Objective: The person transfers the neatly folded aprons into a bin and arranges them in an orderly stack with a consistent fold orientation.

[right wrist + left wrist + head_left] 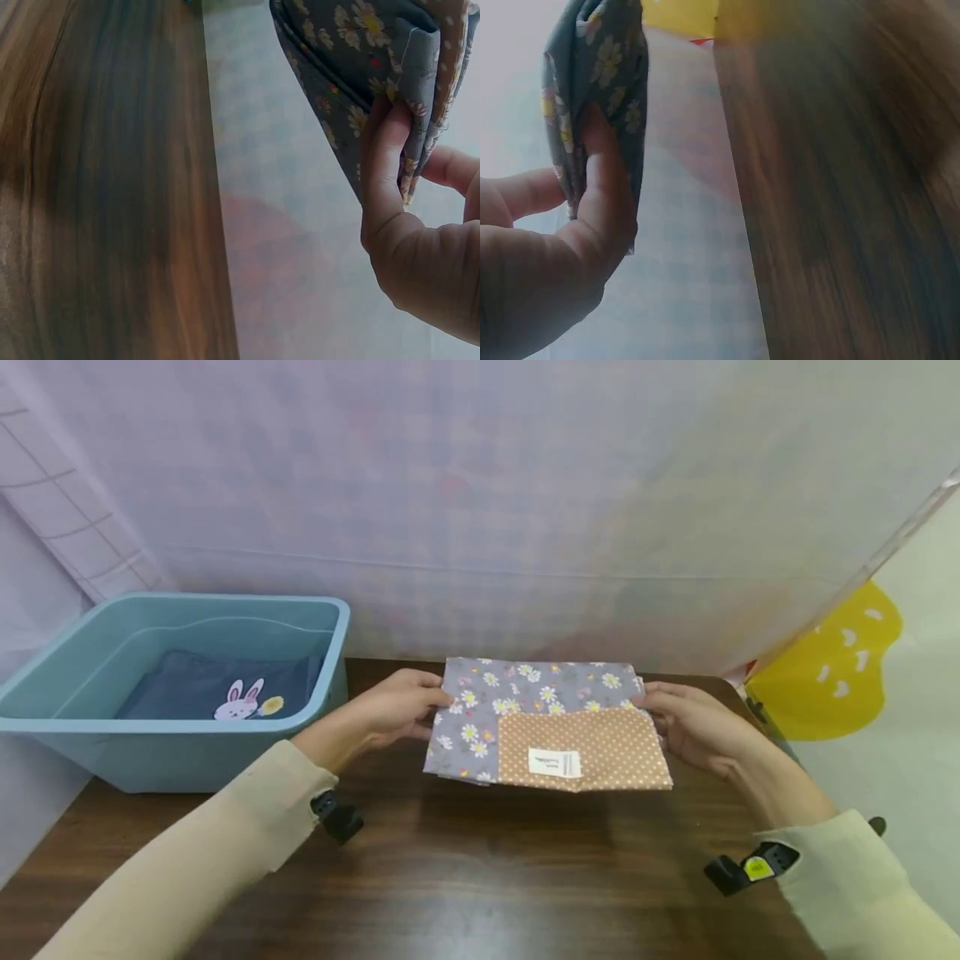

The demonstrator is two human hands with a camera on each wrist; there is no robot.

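Cream sleeves [247, 827], black wrist straps [337, 816]

The print on the white label [554, 762] of the folded floral cloth [540, 693] is too small to read. The blue tub [315, 610] hides most of a dark garment [202, 689]. Both wrist views blur the bench [855, 195].

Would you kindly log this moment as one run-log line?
left hand: pinches folded grey floral cloth | right hand: pinches opposite edge | cloth: held above dark wooden table | blue plastic bin: left
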